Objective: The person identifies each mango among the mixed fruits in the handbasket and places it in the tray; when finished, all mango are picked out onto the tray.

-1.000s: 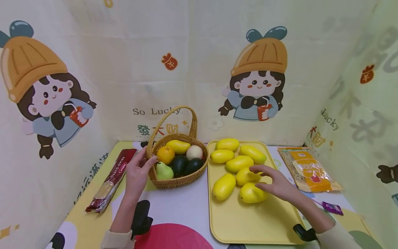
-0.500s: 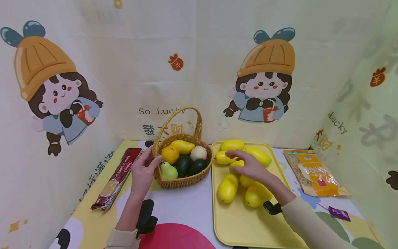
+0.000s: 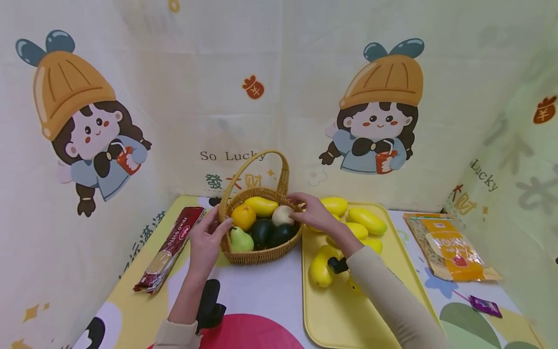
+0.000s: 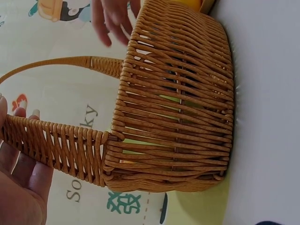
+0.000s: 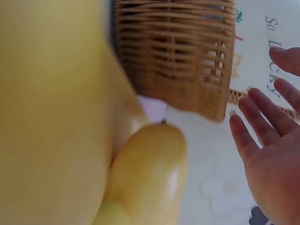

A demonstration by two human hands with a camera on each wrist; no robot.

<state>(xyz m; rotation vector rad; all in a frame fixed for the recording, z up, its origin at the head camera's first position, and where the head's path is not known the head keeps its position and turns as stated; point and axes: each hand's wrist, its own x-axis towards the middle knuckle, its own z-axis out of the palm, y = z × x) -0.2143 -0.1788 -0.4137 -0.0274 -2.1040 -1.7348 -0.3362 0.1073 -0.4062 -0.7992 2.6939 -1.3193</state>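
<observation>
A wicker basket (image 3: pixel 257 257) with a tall arched handle (image 3: pixel 284 177) stands near the back wall. My left hand (image 3: pixel 207 242) grips the handle's left side low down; in the left wrist view the thumb and fingers lie on both sides of it. Inside are an orange (image 3: pixel 243 218), a pear (image 3: pixel 241 240), a yellow mango (image 3: pixel 261 206), a pale round fruit (image 3: pixel 282 215) and two dark green avocados (image 3: pixel 282 235). At the basket's right rim is my right hand (image 3: pixel 316 213), fingers spread and extended in the right wrist view (image 5: pixel 276 154). Contact with the rim or handle cannot be made out.
Right of the basket, a yellow tray (image 3: pixel 331 325) carries several yellow mangoes (image 3: pixel 368 220), partly covered by the right arm. A red pasta packet (image 3: pixel 172 249) lies at left. At right lie an orange bag (image 3: pixel 451 247) and a small purple sachet (image 3: pixel 485 306).
My right hand has moved left from over the mangoes on the tray to the basket's right rim, holding nothing visible. The left hand stays on the handle. The view has shifted slightly.
</observation>
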